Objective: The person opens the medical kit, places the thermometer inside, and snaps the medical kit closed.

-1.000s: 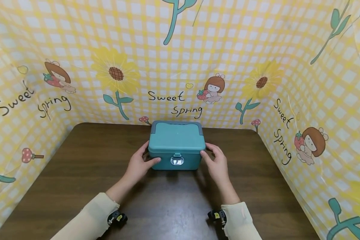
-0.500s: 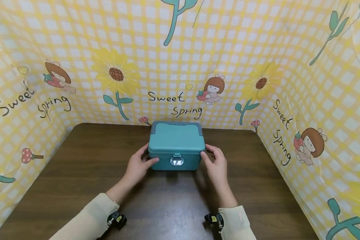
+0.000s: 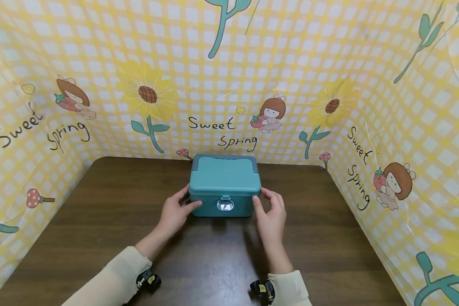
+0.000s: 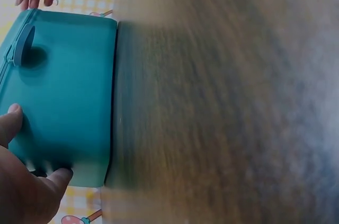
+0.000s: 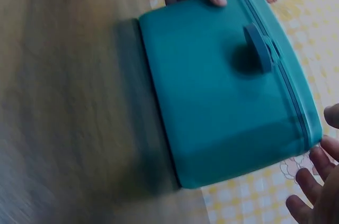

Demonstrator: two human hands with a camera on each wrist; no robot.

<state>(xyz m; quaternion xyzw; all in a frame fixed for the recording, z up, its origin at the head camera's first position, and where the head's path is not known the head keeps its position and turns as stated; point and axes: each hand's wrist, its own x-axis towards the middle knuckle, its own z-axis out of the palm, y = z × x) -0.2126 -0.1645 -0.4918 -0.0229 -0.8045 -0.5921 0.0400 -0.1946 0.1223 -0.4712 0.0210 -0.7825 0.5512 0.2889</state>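
A teal lidded box stands near the back of the wooden table, its lid down. On its front is a clear-looking latch, which juts outward in both wrist views. My left hand holds the box's left side, thumb on the front and fingers along the side wall. At the right front corner is my right hand. In the right wrist view this hand's fingers are spread beside the lid's corner; one fingertip is at or very near it, and the thumb is off the box. The box's inside is hidden.
A brown wooden table lies under the box. Yellow checked cloth with printed flowers and figures hangs behind and at both sides. Each wrist wears a small black camera, one by the left sleeve, one by the right sleeve.
My right hand and forearm have shifted a little left and toward me, and its fingers have loosened from the box's side. The left hand and the box have stayed almost still.
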